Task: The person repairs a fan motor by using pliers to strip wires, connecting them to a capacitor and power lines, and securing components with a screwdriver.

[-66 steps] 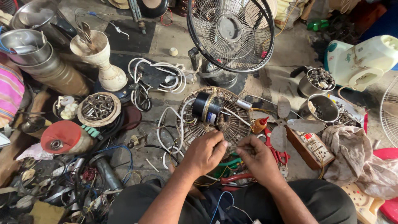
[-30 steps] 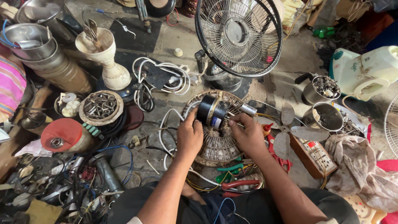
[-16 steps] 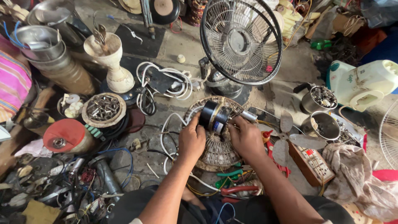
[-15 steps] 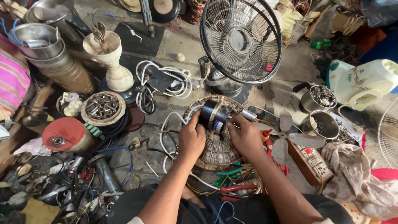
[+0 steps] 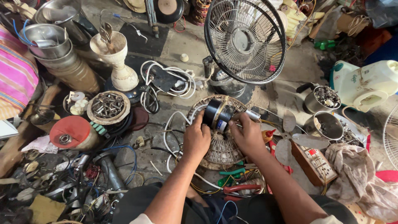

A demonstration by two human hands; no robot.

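Gripping the fan motor (image 5: 218, 116), both hands' fingers (image 5: 198, 124) close on it; metal cup (image 5: 325, 97) holds screws.

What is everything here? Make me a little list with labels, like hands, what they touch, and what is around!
left hand: on the fan motor, at its left side
right hand: on the motor, at its right side
motor: black and round, sits on a fan guard
guard: round wire grille, lying flat under the hands
fan: stands upright behind the motor
pliers: red handles, near the person's lap
bowl of nuts: left of the hands
white cable: coiled, behind the left hand
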